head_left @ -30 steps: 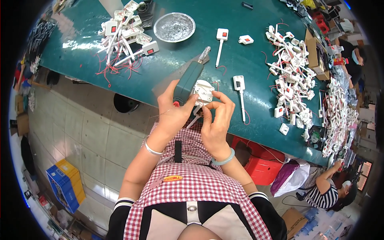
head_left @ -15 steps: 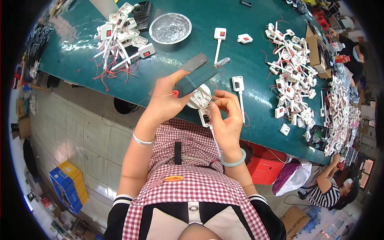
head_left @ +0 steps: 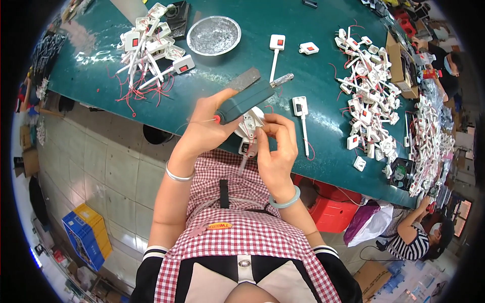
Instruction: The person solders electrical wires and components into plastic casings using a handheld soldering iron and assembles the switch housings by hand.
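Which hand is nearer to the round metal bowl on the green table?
Left. The left hand is on the near side of the round metal bowl; the right hand is farther back and more to the right.

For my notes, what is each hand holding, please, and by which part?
Left hand: green tool, by its rear end; right hand: white part, by its edge.

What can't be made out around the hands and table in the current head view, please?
All in the head view:
- Most fingers of the left hand: hidden behind the green tool.
- Part of the round white part: covered by the green tool and right hand.
- Exactly what the right fingertips pinch: too small, overlapped.
- The black bin's upper side: cut off by the green table.
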